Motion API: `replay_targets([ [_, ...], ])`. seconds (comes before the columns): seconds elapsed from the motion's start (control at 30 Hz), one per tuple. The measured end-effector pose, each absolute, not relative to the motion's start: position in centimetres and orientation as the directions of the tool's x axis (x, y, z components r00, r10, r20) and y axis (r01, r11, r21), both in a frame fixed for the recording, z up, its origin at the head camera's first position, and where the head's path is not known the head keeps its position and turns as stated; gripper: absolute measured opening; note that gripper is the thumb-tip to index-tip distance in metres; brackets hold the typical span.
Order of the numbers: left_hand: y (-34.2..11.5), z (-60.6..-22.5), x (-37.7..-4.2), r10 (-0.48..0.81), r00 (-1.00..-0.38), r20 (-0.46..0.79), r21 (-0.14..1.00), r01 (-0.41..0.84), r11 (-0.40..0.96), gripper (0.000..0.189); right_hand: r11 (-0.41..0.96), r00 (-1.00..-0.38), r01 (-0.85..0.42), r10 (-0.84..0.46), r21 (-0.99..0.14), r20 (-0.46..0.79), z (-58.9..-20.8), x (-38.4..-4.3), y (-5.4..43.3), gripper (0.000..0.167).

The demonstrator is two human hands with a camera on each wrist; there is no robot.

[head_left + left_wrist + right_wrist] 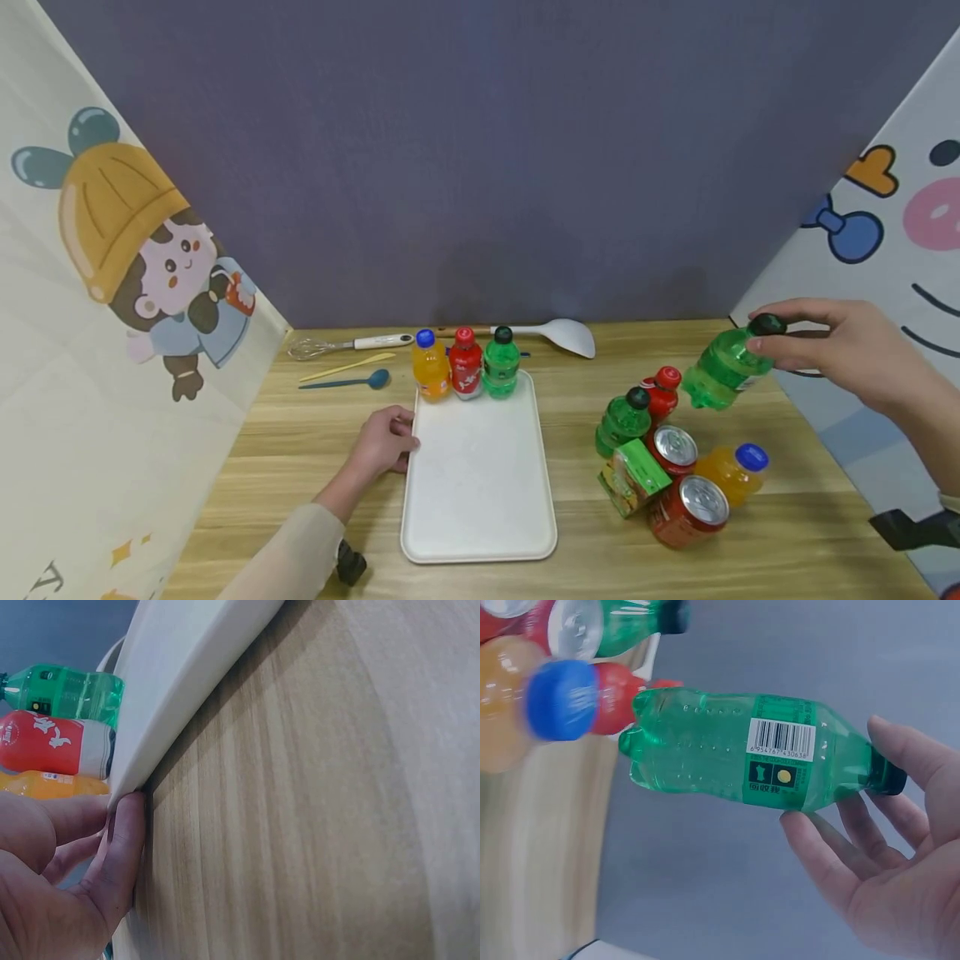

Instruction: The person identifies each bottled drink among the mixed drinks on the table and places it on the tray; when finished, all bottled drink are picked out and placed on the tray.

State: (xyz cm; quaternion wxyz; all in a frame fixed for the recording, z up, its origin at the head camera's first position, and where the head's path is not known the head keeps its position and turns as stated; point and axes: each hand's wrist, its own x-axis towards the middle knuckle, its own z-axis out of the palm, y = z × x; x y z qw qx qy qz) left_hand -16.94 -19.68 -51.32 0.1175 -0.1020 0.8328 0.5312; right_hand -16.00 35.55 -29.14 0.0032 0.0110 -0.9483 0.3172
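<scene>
My right hand (832, 346) grips a green soda bottle (727, 367) by its black cap and neck, tilted in the air above the right side of the table. In the right wrist view the bottle (720, 750) shows a barcode label. With thumb and fingers, my left hand (382, 442) pinches the left rim of a white tray (480, 492); in the left wrist view the thumb (127, 840) lies against the rim's edge. At the tray's far end an orange bottle (431, 367), a red bottle (466, 367) and another green bottle (501, 367) stand in a row.
Right of the tray cluster a green bottle (624, 423), red bottle (662, 393), green box (634, 477), two red cans (690, 512) and a blue-capped orange bottle (731, 473). A whisk (352, 343), yellow utensil (356, 365), blue spoon (352, 381) and white spatula (566, 336) lie near the back wall.
</scene>
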Motion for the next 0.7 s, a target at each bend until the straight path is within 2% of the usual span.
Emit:
replay_targets([
  [0.17, -19.7, -51.3, -16.8, -0.047, -0.953, -0.300, 0.865, -0.292, 0.408, 0.043, 0.840, -0.999, -0.034, -0.024, -0.542, 0.026, -27.2, -16.4, 34.1, 0.068],
  [0.47, -19.7, -51.3, -16.7, -0.043, -0.953, -0.300, 0.865, -0.291, 0.408, 0.042, 0.837, -0.992, -0.112, -0.064, -0.536, 0.108, -24.9, -17.1, 30.7, 0.057],
  [0.7, -19.6, -51.2, -16.7, -0.047, -0.955, -0.294, 0.863, -0.286, 0.416, 0.043, 0.757, -0.978, -0.204, -0.139, -0.621, 0.153, -24.8, -17.9, 27.8, 0.047],
])
